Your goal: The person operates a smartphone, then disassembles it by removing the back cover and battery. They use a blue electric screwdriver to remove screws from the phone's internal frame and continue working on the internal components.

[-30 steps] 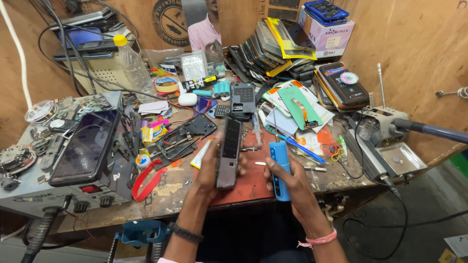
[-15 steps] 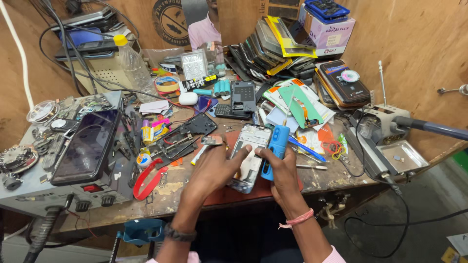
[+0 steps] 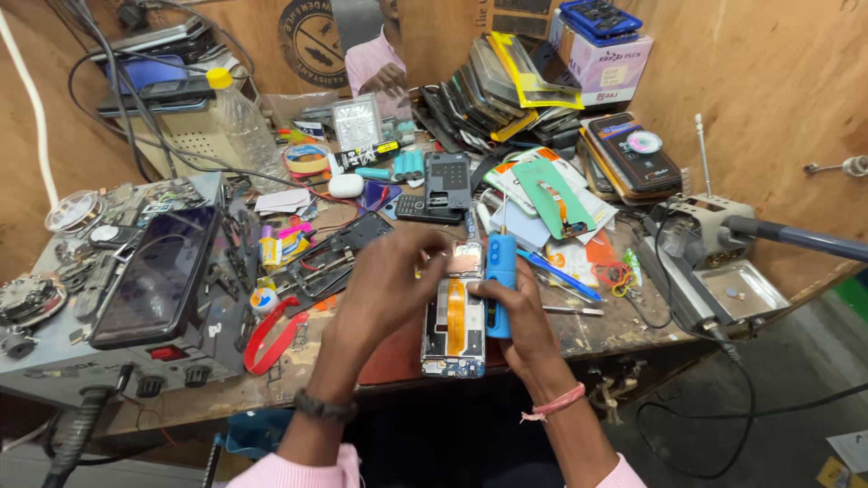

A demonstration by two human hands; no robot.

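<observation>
Opened phone [image 3: 452, 327] gripped by left hand [image 3: 384, 294], blue screwdriver [image 3: 500, 285] gripped by right hand [image 3: 523, 325], metal tray [image 3: 755, 303] holding small screws

We see a white-and-purple carton [image 3: 604, 61] at the bench's back right and a dark phone screen [image 3: 155, 278] lying left.

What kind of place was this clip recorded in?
Most likely a phone repair bench. The left hand steadies an opened phone, the right hand holds a blue tool, and stacked phones crowd the cluttered wooden table.
</observation>
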